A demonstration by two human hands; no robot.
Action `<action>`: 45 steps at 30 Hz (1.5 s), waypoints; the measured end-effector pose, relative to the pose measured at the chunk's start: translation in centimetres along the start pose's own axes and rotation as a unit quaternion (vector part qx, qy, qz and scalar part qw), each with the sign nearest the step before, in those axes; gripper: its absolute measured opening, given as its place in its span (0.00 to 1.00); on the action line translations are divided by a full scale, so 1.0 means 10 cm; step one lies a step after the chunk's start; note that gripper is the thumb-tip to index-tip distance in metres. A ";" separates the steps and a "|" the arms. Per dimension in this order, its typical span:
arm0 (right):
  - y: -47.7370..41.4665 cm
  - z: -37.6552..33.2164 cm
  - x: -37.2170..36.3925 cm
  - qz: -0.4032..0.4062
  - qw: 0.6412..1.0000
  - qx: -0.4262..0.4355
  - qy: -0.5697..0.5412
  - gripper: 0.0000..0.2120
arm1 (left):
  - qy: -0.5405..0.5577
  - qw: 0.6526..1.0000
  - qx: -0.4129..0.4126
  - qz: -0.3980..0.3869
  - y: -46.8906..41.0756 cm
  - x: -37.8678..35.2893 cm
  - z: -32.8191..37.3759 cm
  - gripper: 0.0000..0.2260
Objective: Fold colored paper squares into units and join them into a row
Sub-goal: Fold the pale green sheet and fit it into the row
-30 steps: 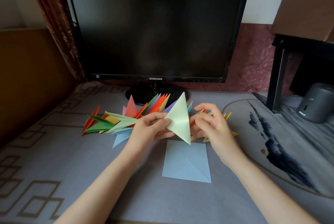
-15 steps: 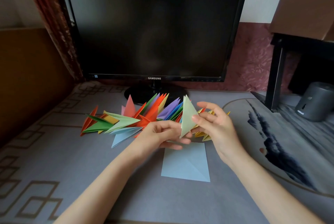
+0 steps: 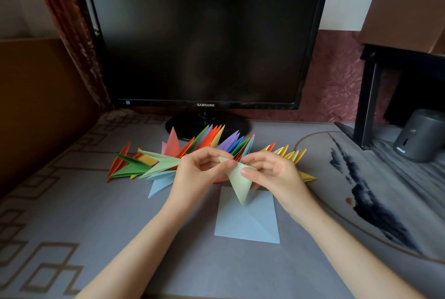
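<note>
Misalignment is risked: the pale green unit [image 3: 238, 183], held tip-down above the blue square [image 3: 250, 224] near the joined row [image 3: 216, 140], is pinched along its top by left hand [image 3: 199, 174] and right hand [image 3: 277, 174], so creases could be skewed by uneven pull.

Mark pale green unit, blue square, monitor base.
pale green unit [image 3: 237, 184]: head view, middle of its front face.
blue square [image 3: 240, 226]: head view, bare paper left of the crease.
monitor base [image 3: 190, 125]: head view, left part of the dark foot.
</note>
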State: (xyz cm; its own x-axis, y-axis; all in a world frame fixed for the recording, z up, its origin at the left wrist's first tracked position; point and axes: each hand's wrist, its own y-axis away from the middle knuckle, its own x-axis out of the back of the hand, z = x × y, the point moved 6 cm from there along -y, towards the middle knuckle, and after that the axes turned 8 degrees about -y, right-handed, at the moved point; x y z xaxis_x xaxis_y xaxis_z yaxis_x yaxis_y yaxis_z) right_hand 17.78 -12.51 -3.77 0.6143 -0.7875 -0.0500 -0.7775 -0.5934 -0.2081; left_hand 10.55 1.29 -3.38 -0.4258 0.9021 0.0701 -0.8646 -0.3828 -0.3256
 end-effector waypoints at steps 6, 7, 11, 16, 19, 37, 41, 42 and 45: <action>0.00 0.00 0.06 0.036 0.999 0.009 -0.011 0.02 | 0.013 1.000 0.006 -0.004 -0.01 -0.01 0.00 0.02; 0.00 -0.01 0.07 0.034 0.999 0.016 0.001 0.02 | 0.005 1.000 0.010 -0.009 -0.01 -0.02 -0.01 0.02; 0.00 -0.02 0.05 0.015 0.999 0.027 0.035 0.02 | -0.053 0.998 -0.007 -0.040 0.00 -0.05 -0.03 0.02; 0.00 -0.01 0.05 0.019 1.000 0.019 0.010 0.01 | -0.068 0.997 -0.016 -0.032 0.00 -0.03 -0.03 0.04; -0.02 -0.01 0.06 0.027 1.000 0.011 -0.003 0.03 | -0.074 0.997 -0.021 -0.009 -0.01 0.00 -0.02 0.07; 0.01 0.01 0.03 0.004 0.999 0.010 0.049 0.03 | -0.121 0.991 -0.041 -0.032 0.01 -0.06 0.01 0.00; 0.03 0.02 -0.04 -0.022 0.997 0.023 0.073 0.05 | -0.129 0.989 -0.051 -0.046 0.02 -0.07 0.03 0.01; 0.03 0.01 -0.05 -0.022 0.997 0.027 0.075 0.05 | -0.128 0.989 -0.051 -0.044 0.02 -0.07 0.02 0.03; 0.01 0.00 -0.05 -0.015 0.996 0.030 0.085 0.06 | -0.140 0.989 -0.046 -0.030 0.02 -0.06 0.01 0.04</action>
State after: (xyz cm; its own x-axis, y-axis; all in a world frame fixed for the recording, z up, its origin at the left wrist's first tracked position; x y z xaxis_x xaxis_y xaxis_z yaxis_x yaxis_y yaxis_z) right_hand 17.37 -12.21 -3.80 0.6022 -0.7891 0.1213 -0.7465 -0.6104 -0.2651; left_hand 10.55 0.65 -3.37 -0.4435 0.8270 0.3456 -0.8679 -0.3000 -0.3960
